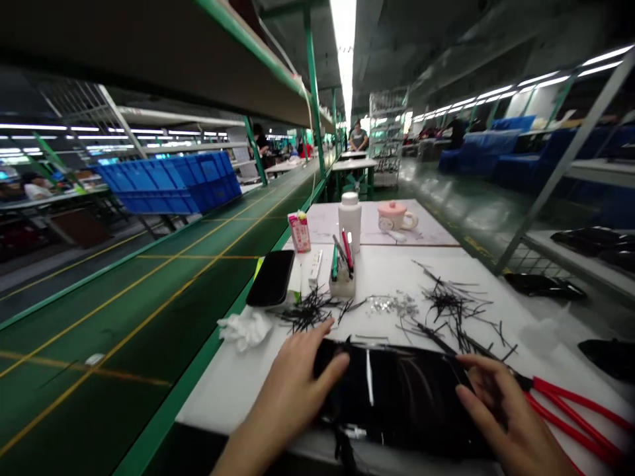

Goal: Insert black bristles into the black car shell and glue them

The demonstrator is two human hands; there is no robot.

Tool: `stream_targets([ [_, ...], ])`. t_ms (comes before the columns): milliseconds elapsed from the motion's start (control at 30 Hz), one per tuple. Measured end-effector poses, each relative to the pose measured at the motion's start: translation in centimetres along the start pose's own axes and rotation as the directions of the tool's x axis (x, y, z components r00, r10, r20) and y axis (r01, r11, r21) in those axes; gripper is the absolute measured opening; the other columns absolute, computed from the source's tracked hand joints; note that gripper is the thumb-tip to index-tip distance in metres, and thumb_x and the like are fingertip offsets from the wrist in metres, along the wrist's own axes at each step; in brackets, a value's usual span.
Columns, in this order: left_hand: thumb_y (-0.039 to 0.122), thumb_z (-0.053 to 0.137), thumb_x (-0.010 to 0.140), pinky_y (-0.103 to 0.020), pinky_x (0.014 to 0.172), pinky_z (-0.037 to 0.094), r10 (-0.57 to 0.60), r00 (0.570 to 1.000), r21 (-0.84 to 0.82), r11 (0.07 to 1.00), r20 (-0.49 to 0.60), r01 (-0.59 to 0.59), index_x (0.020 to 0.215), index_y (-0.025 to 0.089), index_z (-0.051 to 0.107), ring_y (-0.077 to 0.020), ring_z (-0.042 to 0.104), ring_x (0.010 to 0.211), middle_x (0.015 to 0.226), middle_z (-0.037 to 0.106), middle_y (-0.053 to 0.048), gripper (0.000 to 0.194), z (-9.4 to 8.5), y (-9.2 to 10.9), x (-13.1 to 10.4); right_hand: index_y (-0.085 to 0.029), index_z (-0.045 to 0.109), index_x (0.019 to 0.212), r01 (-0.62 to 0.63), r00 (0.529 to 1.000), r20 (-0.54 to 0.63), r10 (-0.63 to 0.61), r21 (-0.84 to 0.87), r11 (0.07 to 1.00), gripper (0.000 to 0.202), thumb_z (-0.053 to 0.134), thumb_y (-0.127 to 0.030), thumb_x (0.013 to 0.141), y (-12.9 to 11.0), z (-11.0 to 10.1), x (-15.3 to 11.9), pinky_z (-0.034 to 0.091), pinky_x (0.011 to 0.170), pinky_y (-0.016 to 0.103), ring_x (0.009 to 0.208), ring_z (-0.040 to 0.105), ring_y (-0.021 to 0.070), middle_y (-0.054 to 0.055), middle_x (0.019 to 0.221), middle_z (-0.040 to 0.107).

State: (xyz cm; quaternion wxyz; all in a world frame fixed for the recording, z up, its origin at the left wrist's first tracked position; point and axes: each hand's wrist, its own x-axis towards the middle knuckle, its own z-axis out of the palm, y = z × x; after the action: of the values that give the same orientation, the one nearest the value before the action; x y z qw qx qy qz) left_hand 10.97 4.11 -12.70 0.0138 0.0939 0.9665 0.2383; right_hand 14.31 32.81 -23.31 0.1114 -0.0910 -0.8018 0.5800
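A glossy black bag (pixel 411 396), probably patent leather by its shine, lies flat on the white table in front of me. My left hand (pixel 302 373) grips its left end, with the thumb on top and the fingers along the far edge. At the bag's right end, my right hand (pixel 499 403) holds the edge between thumb and fingers. Red-handled pliers (pixel 575 413) lie beside and partly behind my right hand; their jaws point toward the loose black strips (pixel 451 304). A dark strap-like piece (pixel 344 446) hangs from the bag's near side. The bag's underside is hidden.
Past the bag are small silvery bits (pixel 391 304), more black strips (pixel 310 311), a pen holder (pixel 342 284), a phone (pixel 271 277), crumpled tissue (pixel 245 328), a white bottle (pixel 350 221) and a lidded mug (pixel 394 217). A green conveyor (pixel 163 304) runs along the left.
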Motion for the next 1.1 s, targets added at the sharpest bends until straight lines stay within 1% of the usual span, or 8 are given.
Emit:
stream_targets([
  [67, 0.047, 0.050, 0.099, -0.044, 0.104, 0.055, 0.020, 0.993, -0.014, 1.000, 0.115, -0.019, 0.137, 0.023, 0.065, -0.0286, 0.071, 0.117, 0.128, 0.075, -0.007, 0.047, -1.1, 1.6, 2.8, -0.026, 0.055, 0.128, -0.034, 0.997, 0.062, 0.036, -0.034, 0.999, 0.062, 0.062, -0.071, 0.086, -0.3, -0.8, -0.1, 0.052, 0.065, 0.026, 0.089, 0.065, 0.0232, 0.003, 0.089, 0.059],
  [133, 0.046, 0.055, 0.095, -0.038, 0.093, 0.057, 0.029, 0.983, -0.013, 1.000, 0.183, -0.027, 0.121, 0.024, 0.072, -0.0270, 0.075, 0.103, 0.110, 0.080, -0.003, 0.038, -1.4, 2.3, 5.1, -0.027, 0.054, 0.129, -0.029, 0.999, 0.044, 0.031, -0.049, 0.998, 0.056, 0.059, -0.068, 0.091, -1.0, -1.1, -0.4, 0.050, 0.071, 0.028, 0.092, 0.061, 0.0220, 0.002, 0.092, 0.055],
  [233, 0.037, 0.059, 0.091, -0.036, 0.090, 0.053, 0.068, 0.975, 0.014, 0.997, 0.211, -0.073, 0.110, 0.025, 0.074, -0.0251, 0.075, 0.092, 0.108, 0.080, 0.000, 0.026, -1.2, 2.5, 6.6, -0.028, 0.052, 0.128, 0.003, 1.000, 0.016, -0.002, -0.051, 0.999, 0.044, 0.054, -0.059, 0.097, -2.8, -0.8, -1.2, 0.045, 0.076, 0.028, 0.092, 0.054, 0.0199, 0.002, 0.096, 0.050],
  [400, 0.032, 0.052, 0.095, -0.039, 0.098, 0.048, 0.123, 0.975, 0.057, 0.989, 0.185, -0.136, 0.115, 0.026, 0.070, -0.0250, 0.074, 0.094, 0.117, 0.078, 0.000, 0.027, -0.8, 2.2, 6.3, -0.030, 0.050, 0.128, 0.000, 1.000, 0.013, 0.000, -0.021, 1.000, 0.036, 0.053, -0.052, 0.099, -4.2, -0.5, -1.5, 0.042, 0.072, 0.028, 0.084, 0.050, 0.0183, 0.000, 0.094, 0.046],
  [567, 0.029, 0.049, 0.096, -0.043, 0.099, 0.048, 0.167, 0.972, 0.094, 0.978, 0.163, -0.184, 0.122, 0.022, 0.064, -0.0293, 0.071, 0.105, 0.123, 0.075, -0.005, 0.031, -0.4, 2.0, 6.5, -0.030, 0.052, 0.128, 0.063, 0.998, -0.016, -0.064, -0.062, 0.996, 0.030, 0.054, -0.045, 0.101, -3.2, -1.0, -1.1, 0.043, 0.070, 0.027, 0.077, 0.048, 0.0165, 0.000, 0.091, 0.047],
  [767, 0.023, 0.047, 0.095, -0.045, 0.093, 0.050, 0.235, 0.953, 0.114, 0.959, 0.190, -0.259, 0.113, 0.019, 0.064, -0.0330, 0.071, 0.102, 0.107, 0.076, -0.008, 0.026, -0.3, 2.2, 6.9, -0.029, 0.056, 0.126, 0.149, 0.988, -0.008, -0.151, -0.131, 0.980, 0.030, 0.054, -0.046, 0.102, -2.1, -1.8, -0.6, 0.047, 0.067, 0.026, 0.078, 0.053, 0.0168, 0.002, 0.092, 0.051],
  [933, 0.022, 0.048, 0.095, -0.045, 0.088, 0.051, 0.256, 0.941, 0.132, 0.948, 0.220, -0.289, 0.106, 0.019, 0.065, -0.0339, 0.071, 0.099, 0.100, 0.076, -0.008, 0.021, -0.3, 2.3, 7.2, -0.028, 0.058, 0.122, 0.183, 0.981, -0.032, -0.190, -0.146, 0.972, 0.027, 0.055, -0.045, 0.102, -2.6, -1.7, -0.7, 0.044, 0.063, 0.026, 0.071, 0.048, 0.0157, 0.000, 0.086, 0.047],
  [1100, 0.017, 0.042, 0.097, -0.041, 0.088, 0.052, 0.233, 0.955, 0.140, 0.955, 0.183, -0.260, 0.110, 0.019, 0.063, -0.0306, 0.071, 0.102, 0.108, 0.075, -0.008, 0.025, -0.4, 2.0, 7.6, -0.026, 0.061, 0.121, 0.182, 0.979, -0.062, -0.194, -0.159, 0.970, 0.027, 0.055, -0.043, 0.101, -3.0, -1.8, -0.7, 0.042, 0.062, 0.028, 0.070, 0.047, 0.0168, 0.000, 0.084, 0.049],
])
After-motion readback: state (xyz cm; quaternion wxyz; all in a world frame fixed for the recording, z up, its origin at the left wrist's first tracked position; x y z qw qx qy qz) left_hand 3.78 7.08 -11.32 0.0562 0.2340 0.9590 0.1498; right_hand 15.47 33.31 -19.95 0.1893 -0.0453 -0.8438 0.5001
